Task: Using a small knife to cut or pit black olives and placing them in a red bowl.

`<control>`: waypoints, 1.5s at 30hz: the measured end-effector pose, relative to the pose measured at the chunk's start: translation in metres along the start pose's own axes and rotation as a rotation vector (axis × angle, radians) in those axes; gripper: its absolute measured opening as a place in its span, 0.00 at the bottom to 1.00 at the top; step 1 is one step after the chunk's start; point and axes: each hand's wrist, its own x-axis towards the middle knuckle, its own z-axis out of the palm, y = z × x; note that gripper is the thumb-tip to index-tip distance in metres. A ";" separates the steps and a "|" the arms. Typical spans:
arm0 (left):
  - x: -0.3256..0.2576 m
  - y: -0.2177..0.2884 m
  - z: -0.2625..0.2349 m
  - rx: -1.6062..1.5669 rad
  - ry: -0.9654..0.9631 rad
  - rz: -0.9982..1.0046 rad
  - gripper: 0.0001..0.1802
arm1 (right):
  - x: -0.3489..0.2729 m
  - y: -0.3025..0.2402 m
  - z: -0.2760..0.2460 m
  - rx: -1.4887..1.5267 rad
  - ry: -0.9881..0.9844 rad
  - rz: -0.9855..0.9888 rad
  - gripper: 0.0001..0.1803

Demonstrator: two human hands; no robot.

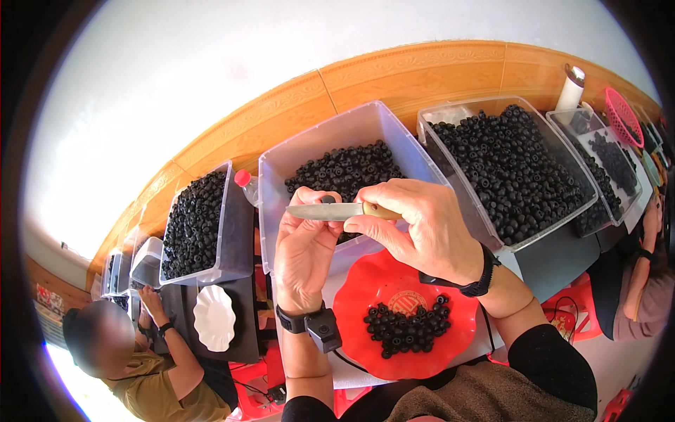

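Observation:
My right hand (430, 224) is closed around the pale brown handle of a small knife (325, 212), its blade lying level and pointing left. My left hand (304, 257) pinches a small round black piece (328, 200) at its fingertips, just against the blade, which partly hides it. Both hands are raised over the near edge of a clear plastic bin (274, 184) that holds many similar black ring-like pieces (348, 169). Below them sits a red scalloped plate (357, 285) with a pile of black pieces (409, 329) on its near part.
More bins of black pieces stand at the left (223, 243) and right (485, 221). A red-capped bottle (246, 181) is wedged between bins. Left of me, a person (165, 373) works beside a white scalloped plate (214, 320); another person's arm (640, 274) shows at right.

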 end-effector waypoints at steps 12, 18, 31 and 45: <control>-0.006 0.018 -0.004 -0.033 -0.049 0.110 0.07 | 0.000 -0.005 0.004 0.229 0.053 0.124 0.14; -0.001 0.012 -0.009 0.019 -0.130 0.092 0.08 | -0.002 -0.007 0.002 0.150 -0.028 0.059 0.12; 0.001 0.010 -0.008 0.063 -0.109 0.092 0.07 | 0.003 -0.006 -0.002 0.093 -0.021 0.043 0.11; -0.019 0.005 0.024 0.334 -0.112 0.038 0.07 | 0.003 0.007 0.002 0.533 0.052 0.402 0.10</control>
